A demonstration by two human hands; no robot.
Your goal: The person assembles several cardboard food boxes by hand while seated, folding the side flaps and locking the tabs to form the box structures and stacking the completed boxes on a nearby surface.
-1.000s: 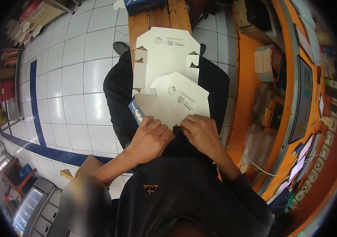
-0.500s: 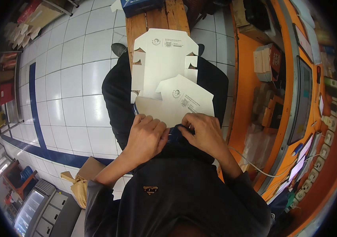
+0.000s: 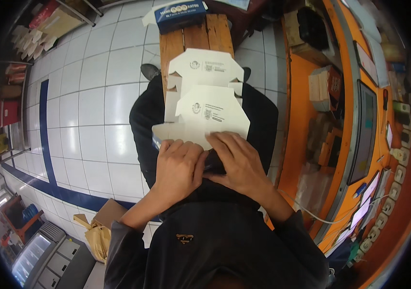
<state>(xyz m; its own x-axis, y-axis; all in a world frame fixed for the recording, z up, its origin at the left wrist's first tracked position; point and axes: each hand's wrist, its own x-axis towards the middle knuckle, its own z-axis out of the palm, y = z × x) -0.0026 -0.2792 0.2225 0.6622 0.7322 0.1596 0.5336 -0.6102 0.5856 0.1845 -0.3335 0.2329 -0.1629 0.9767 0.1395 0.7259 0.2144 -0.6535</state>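
- Cardboard box (image 3: 217,108), smooth and white inside, blue outside, with angled corners, lies part folded over a second white carton (image 3: 210,72) on a wooden bench (image 3: 220,34).
- Left hand (image 3: 179,164) curls its fingers over the near edge, gripping it.
- Right hand (image 3: 237,161) is half open, fingertips touching the card; whether it grips, I cannot tell.
- Blue box (image 3: 182,20) sits at the far end.
- Knuckles hide the near fold.

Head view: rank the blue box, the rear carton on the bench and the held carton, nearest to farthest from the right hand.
1. Held carton, against the right hand.
2. Rear carton, just beyond it on the bench.
3. Blue box, at the bench's far end.
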